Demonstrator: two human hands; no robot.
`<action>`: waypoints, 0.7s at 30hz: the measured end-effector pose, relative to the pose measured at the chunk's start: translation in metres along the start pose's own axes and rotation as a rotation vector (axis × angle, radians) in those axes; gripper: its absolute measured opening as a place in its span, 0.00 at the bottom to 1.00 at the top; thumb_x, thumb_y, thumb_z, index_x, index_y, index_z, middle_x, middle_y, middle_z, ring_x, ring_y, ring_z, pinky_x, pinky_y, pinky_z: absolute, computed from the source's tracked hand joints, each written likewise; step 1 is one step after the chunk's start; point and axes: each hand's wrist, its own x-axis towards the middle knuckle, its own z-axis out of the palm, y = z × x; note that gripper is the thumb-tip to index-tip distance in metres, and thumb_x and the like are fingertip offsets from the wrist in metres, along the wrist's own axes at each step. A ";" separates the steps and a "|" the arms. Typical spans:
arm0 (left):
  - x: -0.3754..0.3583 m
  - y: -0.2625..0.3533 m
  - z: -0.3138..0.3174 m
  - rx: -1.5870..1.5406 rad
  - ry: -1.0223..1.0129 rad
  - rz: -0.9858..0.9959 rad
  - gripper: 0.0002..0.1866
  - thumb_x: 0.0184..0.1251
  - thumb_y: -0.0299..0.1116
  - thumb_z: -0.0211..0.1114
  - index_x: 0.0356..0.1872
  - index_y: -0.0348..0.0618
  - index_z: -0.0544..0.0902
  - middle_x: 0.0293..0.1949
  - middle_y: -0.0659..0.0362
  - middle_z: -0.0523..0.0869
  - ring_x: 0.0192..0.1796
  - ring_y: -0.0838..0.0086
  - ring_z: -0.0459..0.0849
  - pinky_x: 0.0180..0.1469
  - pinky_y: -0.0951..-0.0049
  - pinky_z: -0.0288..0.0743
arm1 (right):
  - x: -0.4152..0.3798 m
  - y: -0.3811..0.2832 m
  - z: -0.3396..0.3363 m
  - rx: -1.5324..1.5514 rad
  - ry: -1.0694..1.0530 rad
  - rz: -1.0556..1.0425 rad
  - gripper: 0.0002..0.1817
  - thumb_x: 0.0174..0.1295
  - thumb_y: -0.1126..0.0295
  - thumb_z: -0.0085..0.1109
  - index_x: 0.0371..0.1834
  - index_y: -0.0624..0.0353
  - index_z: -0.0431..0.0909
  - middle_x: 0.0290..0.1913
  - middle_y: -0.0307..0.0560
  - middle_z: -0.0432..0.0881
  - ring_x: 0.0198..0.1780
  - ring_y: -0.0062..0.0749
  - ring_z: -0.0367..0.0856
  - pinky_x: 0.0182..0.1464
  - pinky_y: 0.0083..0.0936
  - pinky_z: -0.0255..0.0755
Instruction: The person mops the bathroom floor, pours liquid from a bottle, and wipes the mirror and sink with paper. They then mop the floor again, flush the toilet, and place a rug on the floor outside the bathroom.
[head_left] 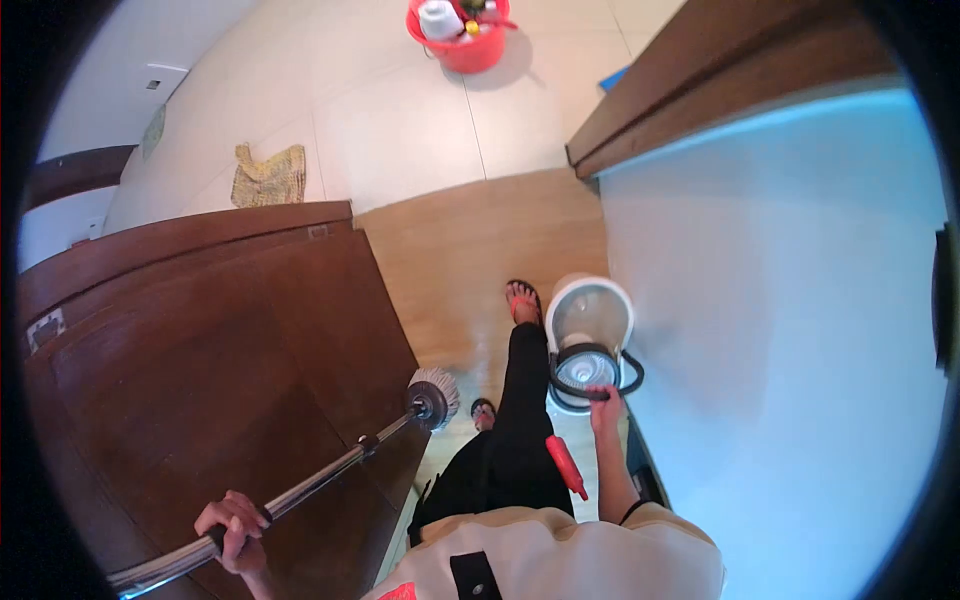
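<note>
My left hand [234,527] is wrapped round the metal pole of a spin mop [318,480], near its upper end. The pole slants toward the floor, and the round mop head with its pale strands [434,398] is beside the brown door at my left. On the other side, my right hand [604,404] grips the dark carrying handle of a white mop bucket [590,312]. A round metal wringer basket [586,370] sits in the bucket's near half. Murky water shows in the far half.
A brown wooden door [230,350] stands at the left, and a pale wall [780,300] with a brown door frame [720,80] at the right. Ahead on the tiles are a red bucket [470,55] holding bottles and a yellowish cloth [270,177]. My sandalled foot [523,302] is beside the mop bucket.
</note>
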 end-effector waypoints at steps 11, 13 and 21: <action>-0.052 0.107 -0.075 -0.125 0.315 0.097 0.11 0.53 0.31 0.59 0.16 0.44 0.67 0.10 0.62 0.68 0.16 0.74 0.69 0.27 0.74 0.62 | -0.097 -0.041 0.218 -0.165 -0.006 0.043 0.06 0.59 0.74 0.47 0.34 0.62 0.62 0.24 0.50 0.71 0.25 0.42 0.75 0.34 0.43 0.76; -0.044 0.120 -0.089 -0.159 0.314 0.107 0.11 0.53 0.30 0.59 0.17 0.44 0.68 0.10 0.61 0.68 0.17 0.74 0.69 0.27 0.75 0.62 | -0.118 -0.042 0.268 -0.168 0.030 0.024 0.07 0.59 0.75 0.48 0.37 0.63 0.61 0.23 0.50 0.71 0.23 0.43 0.75 0.31 0.42 0.77; -0.002 0.129 -0.113 -0.297 0.324 0.050 0.10 0.48 0.26 0.60 0.15 0.41 0.68 0.12 0.60 0.68 0.16 0.74 0.68 0.22 0.76 0.63 | -0.098 -0.024 0.361 -0.115 -0.122 0.045 0.07 0.62 0.74 0.43 0.39 0.66 0.62 0.27 0.51 0.72 0.28 0.42 0.76 0.35 0.42 0.78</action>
